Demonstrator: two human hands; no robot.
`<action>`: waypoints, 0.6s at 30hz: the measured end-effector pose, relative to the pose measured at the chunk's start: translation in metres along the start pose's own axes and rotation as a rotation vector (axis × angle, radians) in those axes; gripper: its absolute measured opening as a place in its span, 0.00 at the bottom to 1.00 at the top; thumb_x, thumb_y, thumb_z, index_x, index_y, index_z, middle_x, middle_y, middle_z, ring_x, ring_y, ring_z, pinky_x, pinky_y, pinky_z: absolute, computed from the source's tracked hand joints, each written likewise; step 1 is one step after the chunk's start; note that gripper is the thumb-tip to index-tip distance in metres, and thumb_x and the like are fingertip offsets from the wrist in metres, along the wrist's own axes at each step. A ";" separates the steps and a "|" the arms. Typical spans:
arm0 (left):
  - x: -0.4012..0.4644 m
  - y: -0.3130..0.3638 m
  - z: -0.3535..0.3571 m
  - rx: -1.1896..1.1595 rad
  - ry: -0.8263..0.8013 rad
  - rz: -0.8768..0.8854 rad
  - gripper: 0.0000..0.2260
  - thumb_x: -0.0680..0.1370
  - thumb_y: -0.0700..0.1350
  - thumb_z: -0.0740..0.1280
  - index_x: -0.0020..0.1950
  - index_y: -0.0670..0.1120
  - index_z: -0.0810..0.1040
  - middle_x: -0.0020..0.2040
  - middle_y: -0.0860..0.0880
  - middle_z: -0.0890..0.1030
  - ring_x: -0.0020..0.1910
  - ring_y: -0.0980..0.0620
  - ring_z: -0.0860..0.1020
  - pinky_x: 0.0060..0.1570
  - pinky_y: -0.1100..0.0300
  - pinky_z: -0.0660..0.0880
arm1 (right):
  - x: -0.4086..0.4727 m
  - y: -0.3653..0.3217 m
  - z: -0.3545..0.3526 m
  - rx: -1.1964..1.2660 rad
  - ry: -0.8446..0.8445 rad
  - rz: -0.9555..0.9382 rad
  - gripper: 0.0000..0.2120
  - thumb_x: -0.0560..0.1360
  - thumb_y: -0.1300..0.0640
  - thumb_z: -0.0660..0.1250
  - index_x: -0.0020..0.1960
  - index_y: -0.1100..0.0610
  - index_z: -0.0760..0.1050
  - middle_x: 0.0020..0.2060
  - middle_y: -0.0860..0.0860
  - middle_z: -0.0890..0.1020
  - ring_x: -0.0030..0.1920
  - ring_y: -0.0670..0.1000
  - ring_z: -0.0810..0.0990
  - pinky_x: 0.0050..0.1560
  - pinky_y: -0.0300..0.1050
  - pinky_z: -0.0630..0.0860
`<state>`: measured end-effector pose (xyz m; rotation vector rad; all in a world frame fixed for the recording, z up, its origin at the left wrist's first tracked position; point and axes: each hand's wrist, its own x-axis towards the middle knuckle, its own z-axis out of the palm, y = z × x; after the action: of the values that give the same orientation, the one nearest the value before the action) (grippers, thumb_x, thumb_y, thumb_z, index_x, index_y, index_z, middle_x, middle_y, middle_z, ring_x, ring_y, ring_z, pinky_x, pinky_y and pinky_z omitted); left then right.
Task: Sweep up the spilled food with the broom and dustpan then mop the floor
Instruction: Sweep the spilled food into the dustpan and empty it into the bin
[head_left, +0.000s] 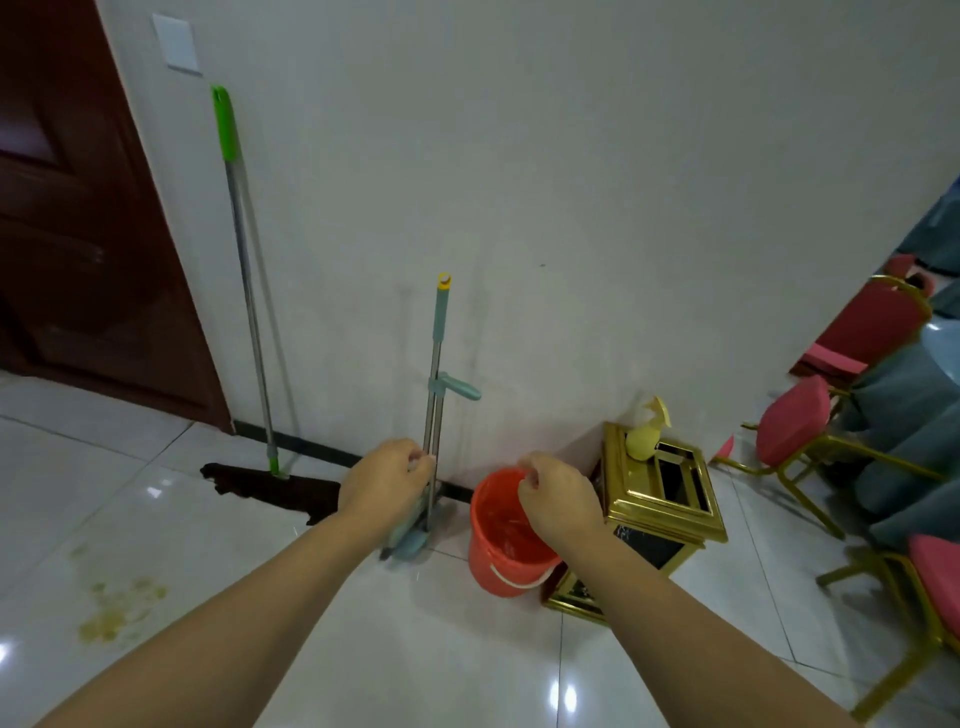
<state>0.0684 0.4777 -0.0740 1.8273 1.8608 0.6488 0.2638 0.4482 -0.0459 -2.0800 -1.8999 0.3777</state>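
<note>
1. Hands first: your left hand (387, 480) is curled around the lower metal shaft of the teal squeeze mop (435, 400), fingers wrapped where the two rods run side by side, just above the mop head.
2. Your right hand (558, 499) pinches the near rim of the orange bucket (501, 540), thumb and fingers closed on the edge.
3. The squeeze mop stands nearly upright against the white wall (571, 182), its yellow-capped top high up and its teal lever sticking out to the right partway down the shaft. Its pale blue head rests on the floor (441, 649) beside the bucket's left side; that head looks blurred.
4. The bucket sits on the tiles, tilted toward you, with its white handle hanging low along the front.
5. Just right of the bucket stands a gold-framed bin (660, 499) with a dark opening on top, and a yellow spray bottle (647, 434) rests on its lid near the wall.
6. To your left, a flat mop (249, 291) with a green grip leans on the wall, its dark cloth head spread on the floor by the black skirting.
7. Farther left, on the tiles, lies a yellowish stain of spilled food (117, 610), well apart from both mops.
8. A dark wooden door (78, 234) fills the left edge.
9. Red-cushioned chairs (800, 436) with gold legs line the right side.
</note>
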 end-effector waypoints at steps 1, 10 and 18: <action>0.015 -0.004 0.000 -0.006 -0.006 -0.008 0.11 0.80 0.52 0.58 0.50 0.48 0.77 0.45 0.51 0.76 0.42 0.52 0.76 0.38 0.58 0.70 | 0.013 -0.002 0.004 0.015 -0.005 0.005 0.16 0.79 0.58 0.58 0.65 0.53 0.75 0.56 0.50 0.82 0.56 0.51 0.80 0.58 0.46 0.76; 0.108 -0.029 0.011 -0.025 -0.033 -0.090 0.11 0.80 0.50 0.59 0.54 0.48 0.78 0.51 0.49 0.79 0.46 0.50 0.78 0.44 0.57 0.74 | 0.117 -0.015 0.025 0.003 -0.089 0.006 0.16 0.79 0.59 0.57 0.64 0.53 0.75 0.57 0.52 0.81 0.56 0.52 0.79 0.53 0.42 0.73; 0.171 -0.044 0.020 -0.010 -0.025 -0.183 0.13 0.80 0.49 0.59 0.59 0.45 0.77 0.55 0.47 0.78 0.52 0.47 0.78 0.50 0.56 0.75 | 0.225 -0.030 0.056 0.142 -0.153 -0.007 0.15 0.78 0.60 0.59 0.62 0.55 0.77 0.55 0.55 0.81 0.52 0.55 0.79 0.50 0.42 0.74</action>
<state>0.0423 0.6484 -0.1156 1.6267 1.9759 0.5654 0.2350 0.6767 -0.0847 -2.0022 -1.9026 0.6673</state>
